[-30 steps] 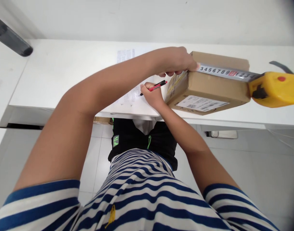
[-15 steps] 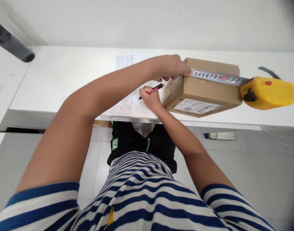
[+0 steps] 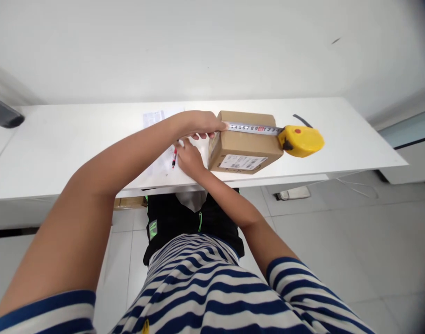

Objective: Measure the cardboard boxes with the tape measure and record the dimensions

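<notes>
My left hand [image 3: 208, 123] is closed at the left end of a tape measure blade [image 3: 247, 127], pressing it to the top of a cardboard box [image 3: 247, 144]. The yellow tape measure case [image 3: 302, 141] sits at the box's right edge with its black strap trailing behind. Below my left forearm, my right hand [image 3: 191, 160] is closed, its fingertips on a red and black pen [image 3: 174, 158] over printed paper [image 3: 155, 163]. The pen's red end points toward me. My left arm hides part of the paper.
The box and paper are on a long white table [image 3: 340, 134] against a wall. A dark rounded object [image 3: 5, 112] stands at the far left. Under the table are a white and black object [image 3: 293, 193] and a brown box [image 3: 130, 202].
The pen has turned in my right hand, from slanting up to the right to its red end pointing toward me. My left hand stays on the tape. The view has shifted right.
</notes>
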